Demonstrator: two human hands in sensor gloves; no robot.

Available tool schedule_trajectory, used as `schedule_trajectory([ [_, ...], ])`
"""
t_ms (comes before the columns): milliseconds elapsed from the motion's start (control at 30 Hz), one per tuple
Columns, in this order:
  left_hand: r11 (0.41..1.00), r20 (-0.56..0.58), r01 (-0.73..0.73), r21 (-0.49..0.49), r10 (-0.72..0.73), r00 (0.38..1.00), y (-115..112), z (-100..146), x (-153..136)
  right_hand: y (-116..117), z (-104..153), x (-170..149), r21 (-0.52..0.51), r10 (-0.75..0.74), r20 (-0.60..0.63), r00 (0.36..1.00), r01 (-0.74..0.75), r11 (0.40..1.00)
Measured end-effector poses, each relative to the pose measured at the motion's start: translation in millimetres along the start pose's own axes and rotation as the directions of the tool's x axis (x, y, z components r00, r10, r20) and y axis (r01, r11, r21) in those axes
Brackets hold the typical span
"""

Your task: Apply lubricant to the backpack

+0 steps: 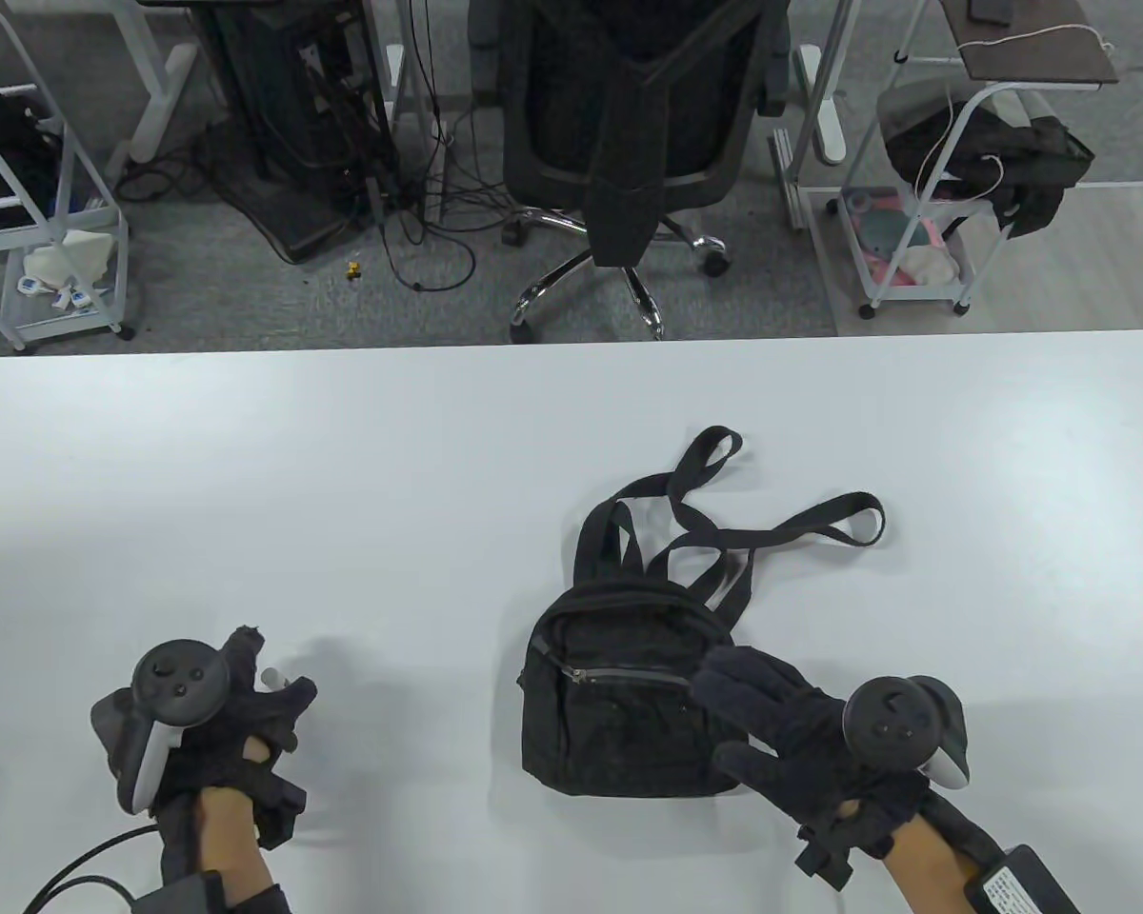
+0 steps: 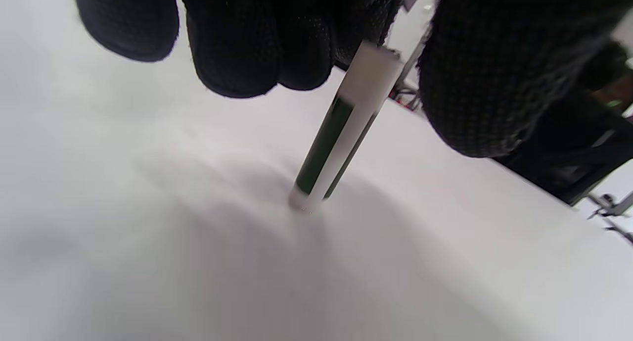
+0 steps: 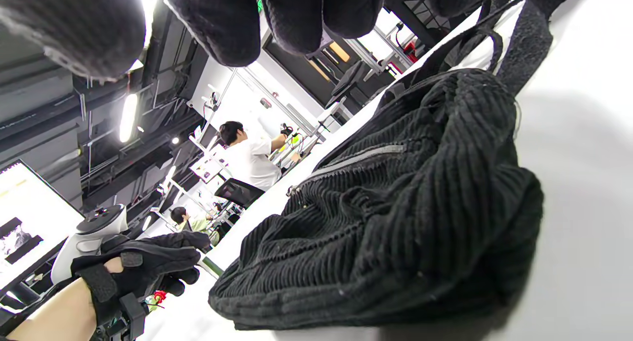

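**Soft bag, slim stick: pin one, steer the other**

Your backpack point(image 1: 619, 705) lies flat on the tabletop point(image 1: 343, 476), front pocket up, directly under and just ahead of your right hand point(image 1: 800, 743). It is small, black, ribbed corduroy, and it slumps in folds in the right wrist view, so judge it light and limp: it will slide and bunch if you push along it with nothing holding it down. The grey zipper point(image 1: 629, 677) across the pocket is the likely place for the lubricant, and it runs just beyond your right fingers point(image 1: 724, 681). Those fingers are spread wide and reach over the bag's right edge; whether they press the cloth or only hover, the pictures do not settle. Flatten the fabric beside the zipper instead of pinching it, and keep clear of the loose straps point(image 1: 724, 514) trailing away past the bag's top

Your left hand point(image 1: 219, 724), well apart from the bag, holds the lubricant stick point(image 2: 341, 138) between thumb and curled fingers. It is a thin, stiff tube, white with a dark green band, tilted, its lower tip touching the bare tabletop. It looks smooth and easy to roll in a knit glove, so grip near the middle, firmly

Beyond the tabletop's far edge stand an office chair point(image 1: 629, 124) and wire carts point(image 1: 914, 190)
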State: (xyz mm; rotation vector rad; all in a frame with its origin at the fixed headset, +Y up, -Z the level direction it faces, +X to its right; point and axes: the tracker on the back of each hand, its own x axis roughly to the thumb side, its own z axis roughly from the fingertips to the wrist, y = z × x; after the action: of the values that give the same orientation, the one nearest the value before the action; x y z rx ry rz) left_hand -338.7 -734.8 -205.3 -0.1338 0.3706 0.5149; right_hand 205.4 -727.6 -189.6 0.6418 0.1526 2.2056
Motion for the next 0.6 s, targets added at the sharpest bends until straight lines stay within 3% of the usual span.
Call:
schedule_trajectory([
  [233, 0.998, -0.065, 0.058, 0.019, -0.056, 0.996, -14.5, -3.3, 4.4, -0.4, 0.0, -1.6, 0.001, -0.011, -0.006, 1.000, 0.011, 1.000],
  [367, 0.998, -0.042, 0.036, 0.050, -0.034, 0.999, -21.4, -5.4, 7.5, 2.0, -1.1, -2.8, 0.016, -0.011, -0.014, 1.000, 0.011, 1.000],
  [500, 0.992, 0.037, -0.022, 0.128, 0.017, 0.999, -17.1, -0.1, 15.4, 2.8, -1.2, -2.5, 0.017, -0.004, -0.019, 1.000, 0.004, 1.000],
  [600, 0.977, 0.154, -0.150, 0.151, 0.126, 0.980, -11.5, 9.3, 28.1, 2.7, -0.9, -2.2, 0.010, 0.001, -0.018, 1.000, -0.001, 1.000],
])
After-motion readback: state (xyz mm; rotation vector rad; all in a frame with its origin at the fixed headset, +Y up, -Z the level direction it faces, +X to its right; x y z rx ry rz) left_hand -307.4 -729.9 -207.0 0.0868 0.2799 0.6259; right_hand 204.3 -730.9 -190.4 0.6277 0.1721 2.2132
